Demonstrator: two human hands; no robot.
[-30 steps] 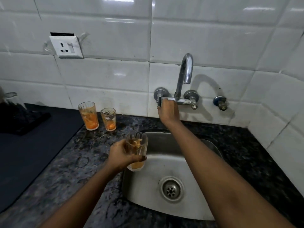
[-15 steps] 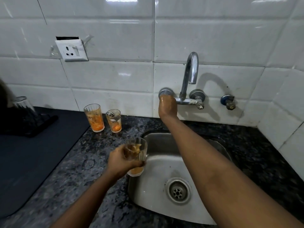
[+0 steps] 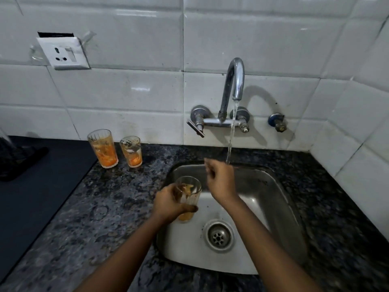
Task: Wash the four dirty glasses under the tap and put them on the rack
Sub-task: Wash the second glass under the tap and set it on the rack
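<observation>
glass [image 3: 188, 193] is sitting upright in my left hand [image 3: 168, 202], fingers wrapping its ribbed lower wall, at nine o'clock over the sink [image 3: 280, 209]. it's feeling light, rigid, breakable, probably getting slick once wet, so i'm keeping the grip low. my right hand [image 3: 221, 182] is hanging loosely curled, holding nothing, just under the water stream [image 3: 231, 133] at twelve o'clock.
</observation>
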